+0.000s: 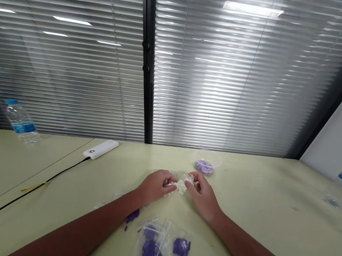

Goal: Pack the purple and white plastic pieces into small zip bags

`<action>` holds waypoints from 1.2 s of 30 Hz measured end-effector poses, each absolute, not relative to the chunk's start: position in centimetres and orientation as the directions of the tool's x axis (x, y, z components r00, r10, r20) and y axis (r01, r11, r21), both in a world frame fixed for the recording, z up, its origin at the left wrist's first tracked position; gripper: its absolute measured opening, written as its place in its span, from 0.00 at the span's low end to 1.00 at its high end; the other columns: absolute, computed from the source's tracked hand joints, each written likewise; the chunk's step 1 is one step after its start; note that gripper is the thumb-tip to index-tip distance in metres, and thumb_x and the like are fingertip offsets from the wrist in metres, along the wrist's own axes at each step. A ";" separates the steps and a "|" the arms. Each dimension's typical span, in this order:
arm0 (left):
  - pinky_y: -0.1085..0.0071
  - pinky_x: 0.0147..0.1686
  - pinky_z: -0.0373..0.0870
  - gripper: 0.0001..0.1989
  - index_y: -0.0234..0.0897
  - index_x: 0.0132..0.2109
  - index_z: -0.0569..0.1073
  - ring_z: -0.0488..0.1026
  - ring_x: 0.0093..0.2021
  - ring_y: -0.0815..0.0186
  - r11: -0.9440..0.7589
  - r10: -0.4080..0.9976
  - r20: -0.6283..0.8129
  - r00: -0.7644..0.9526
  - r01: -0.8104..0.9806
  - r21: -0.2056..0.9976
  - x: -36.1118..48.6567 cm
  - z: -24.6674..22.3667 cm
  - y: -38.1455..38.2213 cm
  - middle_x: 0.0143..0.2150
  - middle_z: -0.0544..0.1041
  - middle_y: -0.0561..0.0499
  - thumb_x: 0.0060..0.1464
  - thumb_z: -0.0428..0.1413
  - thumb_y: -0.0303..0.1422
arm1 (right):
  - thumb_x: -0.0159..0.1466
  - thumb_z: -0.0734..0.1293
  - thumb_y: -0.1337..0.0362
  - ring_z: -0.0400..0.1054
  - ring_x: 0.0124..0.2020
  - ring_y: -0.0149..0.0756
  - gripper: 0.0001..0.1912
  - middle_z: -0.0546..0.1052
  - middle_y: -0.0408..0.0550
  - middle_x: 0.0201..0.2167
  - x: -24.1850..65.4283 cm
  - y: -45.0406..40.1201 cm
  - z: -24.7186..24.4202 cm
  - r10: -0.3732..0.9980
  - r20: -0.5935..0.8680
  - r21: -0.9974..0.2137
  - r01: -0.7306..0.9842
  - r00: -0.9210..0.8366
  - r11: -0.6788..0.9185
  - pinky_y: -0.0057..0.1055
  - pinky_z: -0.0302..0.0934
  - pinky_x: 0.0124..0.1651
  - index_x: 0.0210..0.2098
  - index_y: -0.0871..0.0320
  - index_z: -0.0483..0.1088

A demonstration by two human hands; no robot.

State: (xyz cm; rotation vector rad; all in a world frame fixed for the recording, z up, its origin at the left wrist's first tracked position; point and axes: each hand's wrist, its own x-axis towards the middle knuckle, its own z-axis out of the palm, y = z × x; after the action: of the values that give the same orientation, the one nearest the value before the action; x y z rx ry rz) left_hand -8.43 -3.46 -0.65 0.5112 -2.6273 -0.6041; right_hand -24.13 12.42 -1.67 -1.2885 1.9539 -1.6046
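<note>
Small white pieces (181,186) lie in a loose pile on the table between my two hands. At the pile's left edge, my left hand (158,185) has its thumb and fingers pinched together; what lies between them is too small to make out. On the other side, my right hand (203,195) grips what looks like a small clear plastic bag (188,177) just above the white pieces. Nearer to me lie clear zip bags (151,254) with purple pieces inside. More purple pieces (133,216) show partly from behind my left forearm.
A round clear tub (208,155) with lilac pieces stands beyond my right hand. A white power bank (101,149) with a black cable (34,188) lies at left. Water bottles (24,124) stand at both sides. Blinds (222,88) rise behind the table (261,190).
</note>
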 end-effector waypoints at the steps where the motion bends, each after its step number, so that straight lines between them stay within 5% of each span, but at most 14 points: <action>1: 0.71 0.34 0.61 0.09 0.41 0.41 0.80 0.71 0.36 0.64 0.833 -0.432 0.284 -0.856 -0.259 0.488 -8.4 -0.6 -3.5 0.35 0.77 0.53 0.58 0.59 0.40 | 0.63 0.67 0.49 0.67 0.33 0.36 0.21 0.75 0.47 0.40 -24.1 12.4 -1.7 -0.781 0.295 -0.896 -0.444 -0.551 -0.024 0.31 0.62 0.37 0.49 0.56 0.72; 14: 0.72 0.30 0.60 0.18 0.37 0.42 0.83 0.67 0.30 0.66 0.604 -0.588 0.228 -0.776 -0.234 0.762 -8.4 1.1 -3.7 0.32 0.78 0.51 0.56 0.61 0.47 | 0.63 0.67 0.53 0.67 0.34 0.36 0.18 0.75 0.47 0.40 -23.9 12.5 -1.4 -0.798 0.324 -0.861 -0.507 -0.509 -0.026 0.31 0.61 0.37 0.48 0.56 0.73; 21: 0.73 0.32 0.65 0.21 0.34 0.43 0.80 0.68 0.31 0.68 0.237 -0.641 0.180 -0.747 0.031 0.971 -9.2 2.6 -1.9 0.33 0.76 0.50 0.52 0.66 0.48 | 0.65 0.68 0.55 0.68 0.47 0.43 0.16 0.76 0.48 0.44 -23.5 12.7 -1.6 -0.847 0.414 -0.758 -0.642 -0.334 -0.117 0.39 0.61 0.54 0.50 0.53 0.74; 28: 0.73 0.33 0.69 0.17 0.35 0.41 0.77 0.72 0.32 0.68 -0.063 -0.604 0.091 -0.792 0.162 0.985 -9.6 2.9 1.2 0.34 0.77 0.51 0.54 0.66 0.44 | 0.66 0.67 0.60 0.71 0.48 0.43 0.15 0.79 0.48 0.45 -22.9 13.0 -0.9 -0.872 0.431 -0.800 -0.545 -0.231 -0.251 0.40 0.63 0.56 0.51 0.53 0.74; 36: 0.70 0.41 0.71 0.16 0.34 0.42 0.80 0.76 0.39 0.63 0.003 -0.587 0.132 -0.799 0.160 0.987 -9.8 1.8 1.8 0.39 0.81 0.46 0.54 0.67 0.42 | 0.66 0.66 0.62 0.73 0.49 0.40 0.12 0.78 0.47 0.46 -23.3 12.9 -1.3 -0.881 0.437 -0.856 -0.384 -0.181 -0.345 0.37 0.66 0.55 0.49 0.55 0.70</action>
State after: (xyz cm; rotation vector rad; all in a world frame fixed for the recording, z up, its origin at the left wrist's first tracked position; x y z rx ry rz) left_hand -9.83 1.78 1.78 0.4394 -1.7606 -1.8487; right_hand -23.32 12.87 -1.35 -1.6573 1.4563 -1.5448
